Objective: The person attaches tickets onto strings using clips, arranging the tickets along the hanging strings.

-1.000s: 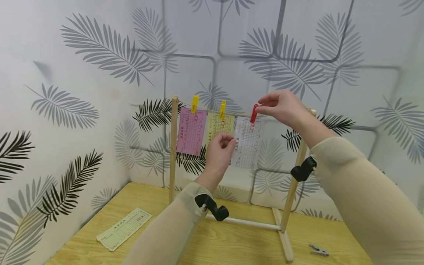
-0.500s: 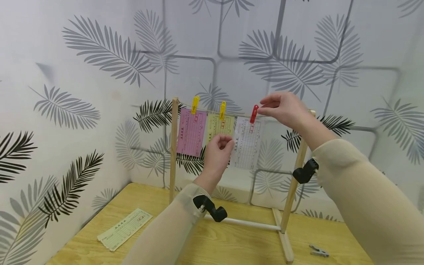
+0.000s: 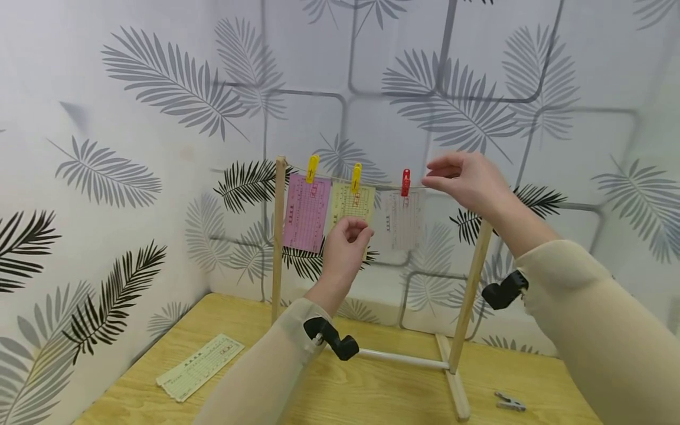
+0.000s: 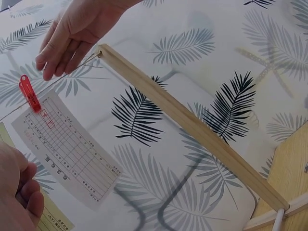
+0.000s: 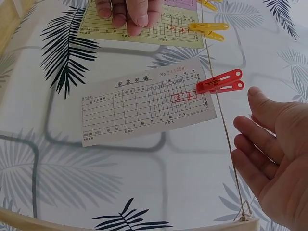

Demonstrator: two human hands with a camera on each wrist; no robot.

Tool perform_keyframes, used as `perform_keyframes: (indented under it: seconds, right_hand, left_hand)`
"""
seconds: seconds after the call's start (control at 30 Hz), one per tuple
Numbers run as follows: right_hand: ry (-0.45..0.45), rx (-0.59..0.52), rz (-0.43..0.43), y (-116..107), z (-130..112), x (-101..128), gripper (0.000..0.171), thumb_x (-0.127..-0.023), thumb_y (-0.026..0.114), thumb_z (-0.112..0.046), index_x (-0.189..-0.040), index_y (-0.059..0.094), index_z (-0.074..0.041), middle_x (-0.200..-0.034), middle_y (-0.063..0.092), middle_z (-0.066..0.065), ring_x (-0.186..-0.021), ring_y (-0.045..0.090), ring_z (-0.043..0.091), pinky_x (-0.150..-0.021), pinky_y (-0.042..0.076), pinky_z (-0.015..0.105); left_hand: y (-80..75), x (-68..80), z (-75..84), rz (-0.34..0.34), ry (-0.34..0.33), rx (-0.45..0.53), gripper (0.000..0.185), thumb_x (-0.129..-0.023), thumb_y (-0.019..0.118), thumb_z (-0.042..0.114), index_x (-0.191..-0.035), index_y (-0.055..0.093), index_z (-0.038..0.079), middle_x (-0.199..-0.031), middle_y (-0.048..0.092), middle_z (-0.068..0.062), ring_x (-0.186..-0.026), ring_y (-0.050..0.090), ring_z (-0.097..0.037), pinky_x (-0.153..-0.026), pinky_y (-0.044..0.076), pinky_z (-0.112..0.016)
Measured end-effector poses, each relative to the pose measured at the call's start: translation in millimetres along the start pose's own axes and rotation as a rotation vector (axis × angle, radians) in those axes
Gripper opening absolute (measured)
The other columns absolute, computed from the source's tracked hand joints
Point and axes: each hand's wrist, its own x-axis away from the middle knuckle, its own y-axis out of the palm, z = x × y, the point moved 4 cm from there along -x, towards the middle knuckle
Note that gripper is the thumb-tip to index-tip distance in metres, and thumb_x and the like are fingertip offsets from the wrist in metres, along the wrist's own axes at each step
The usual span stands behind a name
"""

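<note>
A red clothespin (image 3: 406,183) clips a white receipt slip (image 5: 144,103) to a thin string (image 5: 226,125). My right hand (image 3: 470,180) is just right of the clothespin, apart from it, fingers extended beside the string. My left hand (image 3: 346,245) is in front of the yellow slip (image 3: 353,200), left of the white one; its fingers are loosely bent with nothing between them. In the left wrist view, part of the left hand (image 4: 17,187) shows at the left edge. A yellow clothespin (image 3: 356,177) holds the yellow slip, and another yellow clothespin (image 3: 312,169) a pink slip (image 3: 306,212).
The string runs between the left wooden post (image 3: 278,236) and the right wooden post (image 4: 192,125) of a stand on the table (image 3: 372,395). A white rod (image 3: 404,358) joins its base. A stack of slips (image 3: 200,367) lies at left, a grey clothespin (image 3: 510,402) at right.
My right hand has let go of the red clothespin and moved right. The white slip has swung away from my left hand, and the clothespin now stands more upright.
</note>
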Motion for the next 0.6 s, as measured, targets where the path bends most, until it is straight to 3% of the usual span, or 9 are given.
perform_keyframes:
  seconds: [0.23,0.37,0.53,0.6]
  right_hand:
    - [-0.012,-0.042,0.044,0.1,2.2,14.7,0.047,-0.108,0.075,-0.032,-0.147,0.067,-0.007,-0.140,0.072,0.017,-0.132,0.064,0.033,-0.109,0.051,0.054]
    - [-0.009,-0.064,0.048,2.5,4.7,26.8,0.047,-0.108,0.076,-0.034,-0.146,0.068,-0.009,-0.141,0.072,0.015,-0.132,0.065,0.033,-0.108,0.052,0.054]
    - [0.009,-0.053,0.048,7.6,14.0,46.6,0.048,-0.108,0.075,-0.039,-0.147,0.068,-0.013,-0.140,0.073,0.011,-0.130,0.067,0.031,-0.104,0.052,0.052]
    - [0.022,-0.061,0.042,11.2,19.8,55.6,0.048,-0.108,0.075,-0.041,-0.147,0.069,-0.014,-0.140,0.074,0.009,-0.129,0.068,0.029,-0.101,0.054,0.045]
  left_hand:
    - [-5.6,8.1,-1.1,-0.022,0.026,-0.019,0.012,-0.110,0.071,0.011,-0.120,0.070,0.004,-0.116,0.078,-0.014,-0.104,0.070,-0.025,-0.077,0.050,-0.028]
    - [-12.0,14.1,-4.7,-0.026,0.028,-0.038,0.015,-0.109,0.072,0.014,-0.120,0.070,0.005,-0.111,0.077,-0.009,-0.098,0.067,-0.017,-0.079,0.051,-0.030]
    - [-19.0,22.5,-9.0,-0.045,0.025,-0.072,0.015,-0.109,0.073,0.016,-0.121,0.070,0.008,-0.109,0.074,-0.004,-0.098,0.066,-0.017,-0.083,0.053,-0.032]
    - [-22.5,27.1,-9.6,-0.063,0.020,-0.082,0.017,-0.110,0.072,0.017,-0.124,0.070,0.008,-0.111,0.074,-0.004,-0.101,0.066,-0.018,-0.086,0.053,-0.034]
